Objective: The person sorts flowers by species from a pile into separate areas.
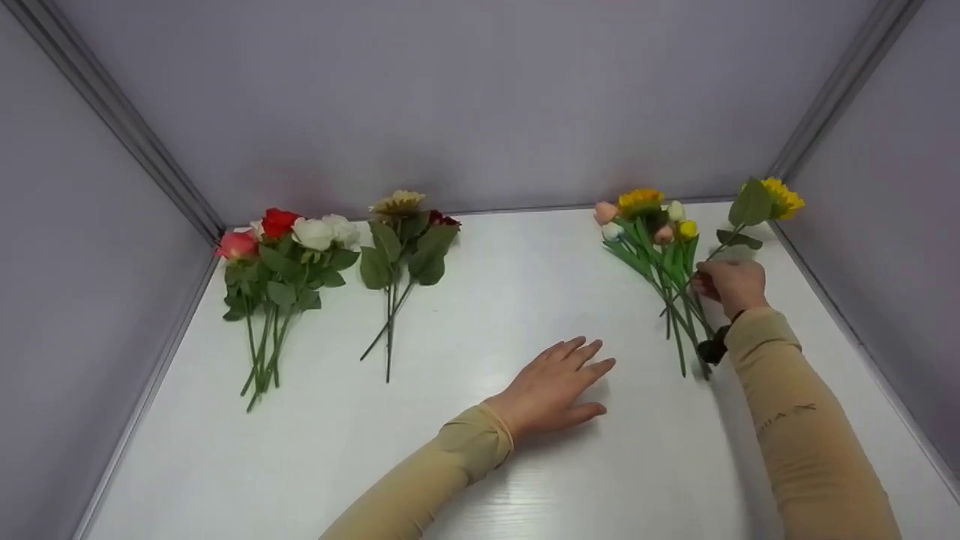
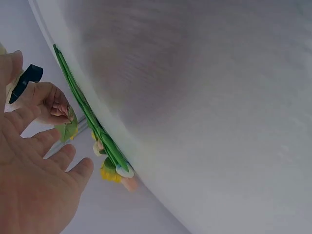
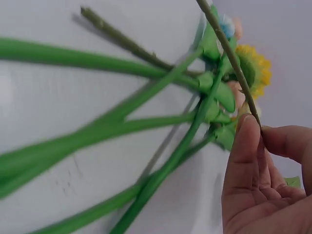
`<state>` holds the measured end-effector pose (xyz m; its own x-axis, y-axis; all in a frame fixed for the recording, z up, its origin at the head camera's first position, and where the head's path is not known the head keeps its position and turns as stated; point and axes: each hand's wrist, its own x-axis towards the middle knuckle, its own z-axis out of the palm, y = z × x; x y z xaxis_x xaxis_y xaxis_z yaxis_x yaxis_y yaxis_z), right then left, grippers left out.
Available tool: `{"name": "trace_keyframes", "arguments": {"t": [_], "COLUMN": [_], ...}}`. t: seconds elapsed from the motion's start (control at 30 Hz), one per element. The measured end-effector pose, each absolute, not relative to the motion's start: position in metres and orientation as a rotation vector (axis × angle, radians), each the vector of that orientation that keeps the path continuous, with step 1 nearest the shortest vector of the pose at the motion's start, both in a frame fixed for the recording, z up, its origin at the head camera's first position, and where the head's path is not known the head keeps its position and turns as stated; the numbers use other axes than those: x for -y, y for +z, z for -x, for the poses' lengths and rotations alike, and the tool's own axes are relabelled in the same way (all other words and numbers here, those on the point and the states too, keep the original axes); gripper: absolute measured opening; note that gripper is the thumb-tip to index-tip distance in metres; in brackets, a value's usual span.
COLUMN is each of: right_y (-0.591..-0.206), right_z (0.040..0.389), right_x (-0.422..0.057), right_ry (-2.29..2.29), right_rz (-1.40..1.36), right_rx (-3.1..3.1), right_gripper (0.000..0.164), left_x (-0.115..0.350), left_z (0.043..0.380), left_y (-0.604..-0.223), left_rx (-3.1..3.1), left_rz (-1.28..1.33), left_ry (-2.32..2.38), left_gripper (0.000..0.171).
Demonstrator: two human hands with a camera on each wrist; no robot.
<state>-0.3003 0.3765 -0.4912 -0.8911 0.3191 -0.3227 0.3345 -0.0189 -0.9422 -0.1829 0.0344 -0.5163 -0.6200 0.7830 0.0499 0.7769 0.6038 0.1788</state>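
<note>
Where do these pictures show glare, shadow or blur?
Head view: glare on the white, grained tabletop, bottom centre, and a shadow under the bare left hand; left wrist view: a broad, blurry dark patch, shadow or reflection, I can't tell; right wrist view: long, smooth green flower stems look soft at left.

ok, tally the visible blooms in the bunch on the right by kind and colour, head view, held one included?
Yellow sunflowers: 2
Peach tulips: 2
Yellow tulip: 1
Off-white tulip: 1
Blue-and-white tulip: 1
Total: 7
</note>
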Motion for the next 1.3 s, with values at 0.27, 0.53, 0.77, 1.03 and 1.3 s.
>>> {"name": "trace_keyframes", "arguments": {"t": [0.27, 0.53, 0.77, 1.03, 1.3], "right_y": [-0.493, -0.501, -0.494, -0.489, -0.487], "right_z": [0.290, 0.275, 0.267, 0.259, 0.256], "right_x": [-0.332, -0.242, -0.188, -0.155, -0.139], "right_ry": [-1.893, -1.828, -1.904, -1.920, -1.914], "right_rz": [-0.428, -0.182, -0.059, 0.047, 0.096], "right_rx": [-2.313, -2.308, -2.271, -2.238, -2.229], "right_gripper": [0.045, 0.039, 0.029, 0.027, 0.023], "left_x": [-0.022, 0.001, 0.021, 0.037, 0.041], "left_z": [0.191, 0.200, 0.200, 0.194, 0.192], "left_y": [-0.510, -0.514, -0.522, -0.523, -0.527], "left_rx": [-2.701, -2.335, -2.182, -2.112, -2.123], "left_rz": [-0.872, -0.365, -0.206, -0.102, -0.096], "left_ry": [0.859, 1.542, 1.719, 1.856, 1.895], "left_gripper": [0.047, 0.040, 0.037, 0.028, 0.025]}}
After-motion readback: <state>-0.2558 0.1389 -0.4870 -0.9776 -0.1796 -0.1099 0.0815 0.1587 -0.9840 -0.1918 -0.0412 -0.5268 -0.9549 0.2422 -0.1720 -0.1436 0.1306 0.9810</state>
